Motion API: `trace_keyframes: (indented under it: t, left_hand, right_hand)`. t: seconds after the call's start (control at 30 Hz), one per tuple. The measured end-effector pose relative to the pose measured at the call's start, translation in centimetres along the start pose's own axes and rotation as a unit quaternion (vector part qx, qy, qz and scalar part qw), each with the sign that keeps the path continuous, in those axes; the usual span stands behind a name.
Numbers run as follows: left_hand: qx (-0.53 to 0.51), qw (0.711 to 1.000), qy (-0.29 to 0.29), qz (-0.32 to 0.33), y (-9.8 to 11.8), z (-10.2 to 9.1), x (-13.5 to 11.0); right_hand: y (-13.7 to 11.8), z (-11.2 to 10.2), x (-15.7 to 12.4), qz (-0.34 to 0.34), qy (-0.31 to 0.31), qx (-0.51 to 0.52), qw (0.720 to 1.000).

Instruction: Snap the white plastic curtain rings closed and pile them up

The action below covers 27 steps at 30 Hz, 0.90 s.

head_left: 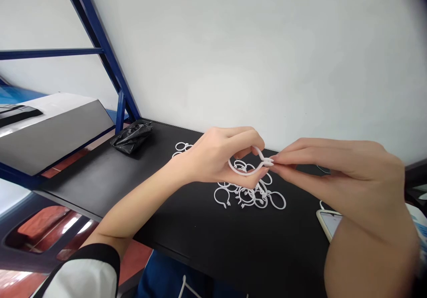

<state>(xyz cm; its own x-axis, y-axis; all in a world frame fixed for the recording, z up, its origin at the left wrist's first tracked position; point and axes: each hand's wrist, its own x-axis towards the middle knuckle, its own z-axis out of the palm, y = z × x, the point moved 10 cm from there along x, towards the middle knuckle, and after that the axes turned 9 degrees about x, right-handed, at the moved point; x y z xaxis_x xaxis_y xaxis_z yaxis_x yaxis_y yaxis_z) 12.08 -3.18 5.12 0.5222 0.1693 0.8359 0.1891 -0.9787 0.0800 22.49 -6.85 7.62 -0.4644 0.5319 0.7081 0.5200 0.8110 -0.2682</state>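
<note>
Containers first: only one on the bench, a black plastic bag [132,136], crumpled, lying at the far L corner of the black table [187,253]. Its mouth isn't showing, so contents can't be told. The loose pile of rings [250,196] is sitting straight on the tabletop, approx. mid-table, not in any container. Two more rings [182,146] are lying apart from the pile, toward the bag.

Item in hand: one white ring [247,172], being held up off the table, directly above the pile and between both hands. It's being squeezed into a flattened oval w/ the long axis running roughly L–R. The clasp end is pointing R, toward the right fingertips.

Left hand [220,155]: fingers curling over the ring's L part, thumb under it, gripping closed.
Right hand [333,169]: fingers nearly straight, tips pinching together on the clasp end.

A phone [328,222] w/ a white cable is lying at the R edge of the table, partly hidden behind the R forearm. A blue frame [100,35] is leaning up the wall at L.
</note>
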Motion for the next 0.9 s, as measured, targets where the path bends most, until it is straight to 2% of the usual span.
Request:
trace_keyframes:
  t: [0.33,0.53,0.9]
  left_hand:
    - [0.031,0.999,-0.034,-0.01,-0.2,0.6,-0.1]
    - [0.099,0.994,-0.039,0.027,0.6,0.8,-0.1]
    - [0.123,0.99,-0.046,0.042,1.0,0.6,-0.2]
  right_hand:
    - [0.7,0.2,-0.1,0.024,-0.003,0.023,0.999]
    - [0.4,0.5,0.0,0.017,-0.022,0.013,1.0]
    - [-0.3,0.8,-0.1,0.007,-0.032,-0.001,0.999]
